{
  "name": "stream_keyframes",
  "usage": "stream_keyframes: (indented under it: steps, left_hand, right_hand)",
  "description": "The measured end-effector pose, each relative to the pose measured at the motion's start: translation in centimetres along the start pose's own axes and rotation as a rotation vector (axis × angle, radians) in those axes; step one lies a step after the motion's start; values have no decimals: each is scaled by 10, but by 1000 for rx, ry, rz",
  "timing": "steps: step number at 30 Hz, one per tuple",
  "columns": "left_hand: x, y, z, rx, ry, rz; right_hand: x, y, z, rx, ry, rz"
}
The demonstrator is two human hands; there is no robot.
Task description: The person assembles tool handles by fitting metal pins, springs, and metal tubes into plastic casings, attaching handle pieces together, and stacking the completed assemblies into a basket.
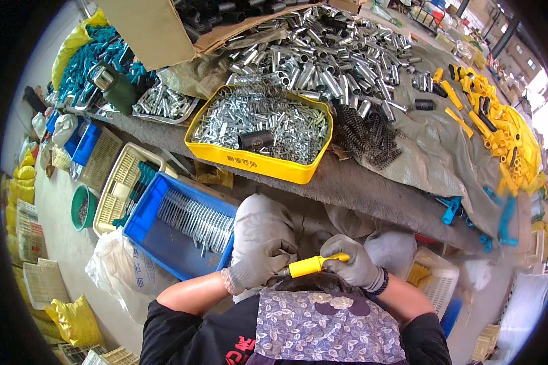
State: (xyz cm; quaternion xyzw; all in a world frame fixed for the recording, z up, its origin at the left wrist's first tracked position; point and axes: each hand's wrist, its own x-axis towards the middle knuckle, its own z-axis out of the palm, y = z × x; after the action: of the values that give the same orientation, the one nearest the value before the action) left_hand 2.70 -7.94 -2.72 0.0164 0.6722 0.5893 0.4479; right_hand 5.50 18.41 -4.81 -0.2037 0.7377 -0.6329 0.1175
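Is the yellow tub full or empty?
Pretty full: small metal pieces hide the tub's bottom, and springs heap up along its far rim.

This is a workshop: metal tubes (329, 79), dark springs (365, 139) and yellow plastic parts (510, 145) lie heaped on a bench (371, 190).

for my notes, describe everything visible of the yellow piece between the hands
The yellow piece looks like smooth plastic, with a thick barrel narrowing to a slimmer end. It lies nearly level, rising slightly to the right, close to the body. The right hand holds its slim end; the left hand is near the thick end, where a dark part shows; contact there is unclear.
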Motion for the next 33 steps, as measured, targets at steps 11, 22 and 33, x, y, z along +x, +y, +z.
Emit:
stream_keyframes:
  steps: [11,22,33]
  left_hand:
    - [-5,-12,-16,105,134,51]
    - [-5,-18,-15,-284,-145,319]
    - [-22,1,-11,-364,-57,221]
  right_hand:
    - [17,8,26,-62,-8,-118]
    - [104,-62,3,-659,-123,-344]
    - [277,-75,-78,-1762,-262,71]
